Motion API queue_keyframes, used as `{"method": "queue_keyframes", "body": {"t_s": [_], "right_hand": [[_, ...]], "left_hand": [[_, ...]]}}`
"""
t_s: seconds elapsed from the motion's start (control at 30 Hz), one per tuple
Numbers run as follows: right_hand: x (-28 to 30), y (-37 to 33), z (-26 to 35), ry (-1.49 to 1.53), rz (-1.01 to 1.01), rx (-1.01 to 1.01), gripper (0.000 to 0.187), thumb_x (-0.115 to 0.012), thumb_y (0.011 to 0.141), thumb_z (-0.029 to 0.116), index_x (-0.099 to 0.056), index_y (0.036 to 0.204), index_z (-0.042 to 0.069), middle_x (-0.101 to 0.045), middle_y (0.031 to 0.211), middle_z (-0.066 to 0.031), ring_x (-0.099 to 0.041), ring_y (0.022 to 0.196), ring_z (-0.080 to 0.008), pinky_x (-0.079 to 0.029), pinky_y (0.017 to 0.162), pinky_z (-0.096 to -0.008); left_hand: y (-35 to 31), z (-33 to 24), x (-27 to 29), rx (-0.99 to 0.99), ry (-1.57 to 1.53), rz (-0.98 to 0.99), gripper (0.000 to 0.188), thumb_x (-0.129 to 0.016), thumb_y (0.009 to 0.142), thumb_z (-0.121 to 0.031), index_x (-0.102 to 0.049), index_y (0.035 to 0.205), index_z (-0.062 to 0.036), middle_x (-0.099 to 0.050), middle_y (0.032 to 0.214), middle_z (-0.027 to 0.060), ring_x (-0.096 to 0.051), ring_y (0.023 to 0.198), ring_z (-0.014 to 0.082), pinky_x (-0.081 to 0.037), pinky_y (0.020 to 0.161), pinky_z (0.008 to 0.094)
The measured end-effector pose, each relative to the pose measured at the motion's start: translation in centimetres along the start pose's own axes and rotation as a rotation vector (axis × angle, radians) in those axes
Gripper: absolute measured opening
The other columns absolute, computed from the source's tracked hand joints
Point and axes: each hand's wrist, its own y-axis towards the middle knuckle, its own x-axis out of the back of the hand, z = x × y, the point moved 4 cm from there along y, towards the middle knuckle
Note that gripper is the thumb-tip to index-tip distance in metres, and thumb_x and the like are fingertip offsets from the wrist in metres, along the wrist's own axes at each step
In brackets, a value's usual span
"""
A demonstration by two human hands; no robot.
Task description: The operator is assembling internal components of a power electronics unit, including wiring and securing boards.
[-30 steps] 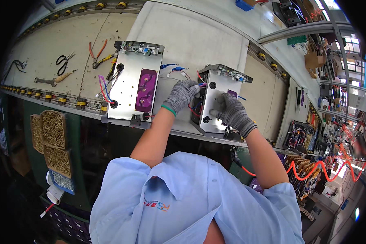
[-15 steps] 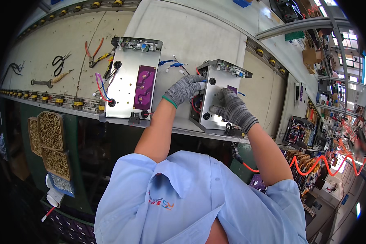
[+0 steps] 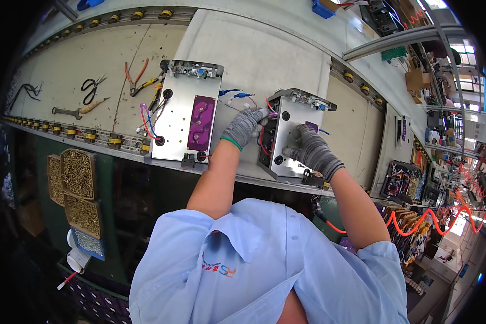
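A tilted metal chassis point(image 3: 286, 135) with a silver panel and a dark, wire-filled side stands at the bench's near edge. My left hand point(image 3: 245, 128), in a grey knit glove with a green cuff, is closed at that open side. Its fingertips pinch wires point(image 3: 272, 114) with purple ends; the exact grip is partly hidden. My right hand point(image 3: 312, 151), also gloved, lies on the silver panel with thumb and fingers apart, partly covering a purple circuit board point(image 3: 311, 126). Left of it stands a second chassis point(image 3: 174, 121) with a larger purple board point(image 3: 202, 123).
Pliers point(image 3: 136, 75), scissors point(image 3: 93, 89), a wrench point(image 3: 67, 112) and a wooden-handled pointed tool point(image 3: 94, 105) lie on the left. Blue-lugged cables point(image 3: 237, 95) lie between the chassis. Trays of brass screws point(image 3: 80, 174) hang below the bench edge. A coiled orange hose point(image 3: 416, 224) runs at right.
The view has shifted slightly, so the bench sits lower and further right. My left fingers have drawn back a little from the chassis, and purple-ended wires show beside them. My right hand stays on the panel.
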Motion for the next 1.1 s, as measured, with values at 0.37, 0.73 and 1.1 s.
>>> {"method": "queue_keyframes", "body": {"t_s": [0.37, 0.73, 1.1], "right_hand": [[0.0, 0.3, 0.3, -0.079, 0.020, 0.019, 0.067, -0.085, 0.071, 0.043, -0.057, 0.110, -0.003, -0.065, 0.102, -0.0207, -0.065, 0.097, -0.0336, -0.051, 0.088, -0.0401], [0.4, 0.3, 1.2, -0.092, 0.066, -0.020, 0.070, -0.086, 0.070, 0.043, -0.055, 0.113, -0.003, -0.065, 0.100, -0.0188, -0.065, 0.096, -0.0324, -0.051, 0.088, -0.0396], [3.1, 3.3, 0.3, -0.100, 0.089, -0.157, 0.069, -0.074, 0.078, 0.053, -0.062, 0.114, -0.004, -0.069, 0.108, -0.0219, -0.066, 0.104, -0.0324, -0.051, 0.091, -0.0393]], "left_hand": [[1.0, 0.2, -1.8, 0.092, -0.115, 0.199, 0.016, -0.063, 0.097, -0.026, -0.060, 0.090, -0.0115, -0.055, 0.071, -0.0024, -0.042, 0.047, 0.0043, -0.032, 0.038, 0.0191], [1.3, 0.0, -1.6, -0.043, 0.047, 0.363, 0.025, -0.062, 0.095, -0.020, -0.061, 0.114, -0.0039, -0.057, 0.081, -0.0018, -0.047, 0.058, 0.0054, -0.036, 0.044, 0.0192], [-0.4, -2.1, -4.9, -0.138, 0.368, -0.015, 0.035, -0.056, 0.097, -0.038, -0.063, 0.102, -0.0047, -0.058, 0.066, 0.0024, -0.052, 0.048, 0.0095, -0.042, 0.043, 0.0240]]}}
